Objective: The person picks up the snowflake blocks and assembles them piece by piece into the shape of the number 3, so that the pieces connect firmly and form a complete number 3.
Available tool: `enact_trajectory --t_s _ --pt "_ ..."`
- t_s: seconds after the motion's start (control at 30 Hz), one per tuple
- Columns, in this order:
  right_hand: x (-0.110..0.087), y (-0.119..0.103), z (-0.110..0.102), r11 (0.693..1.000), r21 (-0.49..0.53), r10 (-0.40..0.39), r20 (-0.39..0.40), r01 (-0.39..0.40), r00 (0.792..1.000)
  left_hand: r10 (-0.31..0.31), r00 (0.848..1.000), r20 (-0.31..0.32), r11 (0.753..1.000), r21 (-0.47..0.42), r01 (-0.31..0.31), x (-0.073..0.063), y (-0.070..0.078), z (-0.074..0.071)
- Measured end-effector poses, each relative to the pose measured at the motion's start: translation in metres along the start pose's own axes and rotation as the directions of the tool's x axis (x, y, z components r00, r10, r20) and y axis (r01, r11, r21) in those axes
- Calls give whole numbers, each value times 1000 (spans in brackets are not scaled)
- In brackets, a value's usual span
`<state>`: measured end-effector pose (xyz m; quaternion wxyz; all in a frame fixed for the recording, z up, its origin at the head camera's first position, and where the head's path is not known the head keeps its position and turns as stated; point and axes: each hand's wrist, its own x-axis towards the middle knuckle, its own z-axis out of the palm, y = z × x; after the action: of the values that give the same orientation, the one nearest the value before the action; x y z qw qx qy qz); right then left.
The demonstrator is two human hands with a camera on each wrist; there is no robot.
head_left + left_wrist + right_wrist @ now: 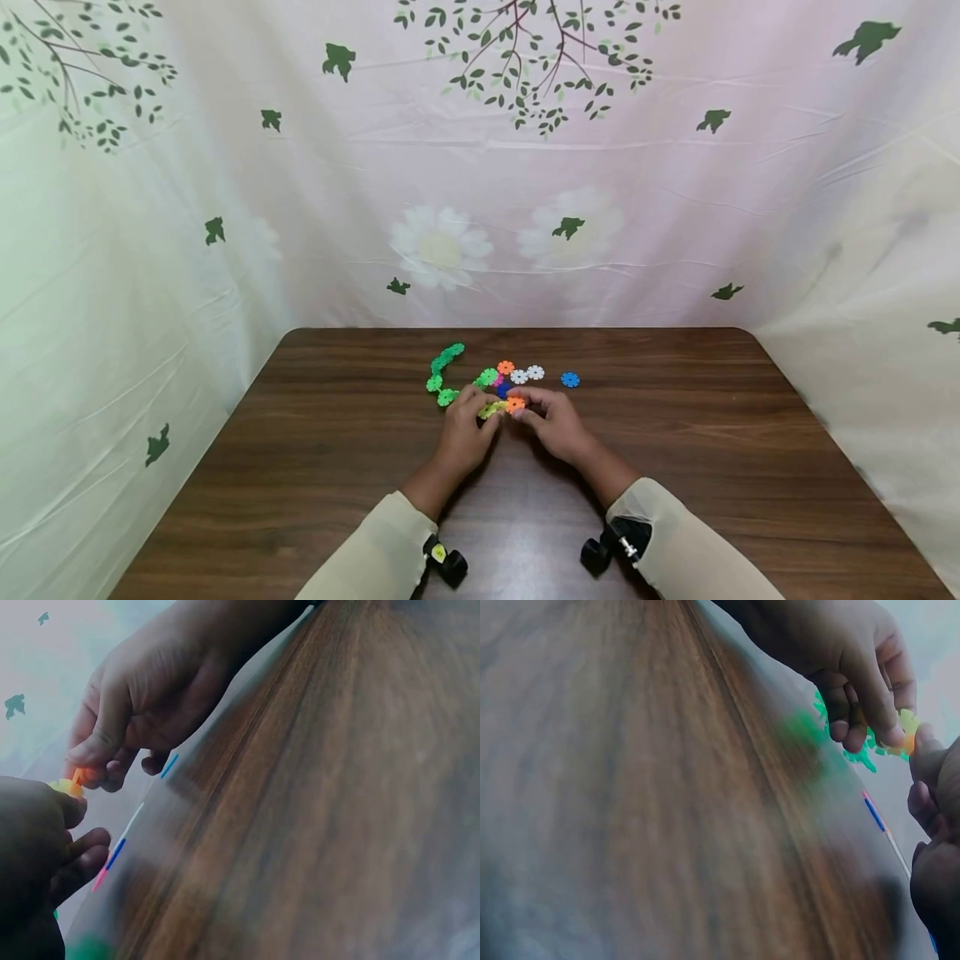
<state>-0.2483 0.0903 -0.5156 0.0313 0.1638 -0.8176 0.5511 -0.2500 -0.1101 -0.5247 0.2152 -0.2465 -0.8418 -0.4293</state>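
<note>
My left hand (462,432) pinches a yellow snowflake disc (489,410) at the end of a chain of notched plastic discs. Opposite it, my right hand (557,424) pinches an orange snowflake disc (516,405) between thumb and fingers. In the left wrist view, the orange disc (76,775) stands against the yellow one (61,787); whether they are locked together cannot be told. Green discs (437,367) form a curved, joined run that leads toward my left hand, which hides part of it. Light green discs (489,376) lie just beyond my left fingers.
Loose discs lie past my hands: a second orange disc (506,367), two white discs (535,372), a dark blue one (504,389), a pink one (498,380) and a blue one (570,379) farther right. The brown wooden table (337,433) ends at a patterned curtain (315,208).
</note>
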Motion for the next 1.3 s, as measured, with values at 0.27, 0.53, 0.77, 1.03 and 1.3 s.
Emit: enact_trajectory --t_s 0.27,0.53,0.77,1.03,1.3 --pt "1 0 2 1000 -8 -16 1 16 1000 -33 999 28 999 -6 33 1 5 -4" --pt "3 6 4 995 24 -94 -69 96 993 122 987 -108 990 85 -113 0 -9 3" --pt "2 9 5 989 46 -133 -118 139 984 154 984 -87 979 145 -141 -1 -7 0" --pt "2 6 5 988 67 -128 -178 142 976 78 997 28 989 123 -81 -2 7 -6" --pt "2 5 4 988 86 -115 -173 131 978 47 998 41 994 98 -51 -1 7 -4"
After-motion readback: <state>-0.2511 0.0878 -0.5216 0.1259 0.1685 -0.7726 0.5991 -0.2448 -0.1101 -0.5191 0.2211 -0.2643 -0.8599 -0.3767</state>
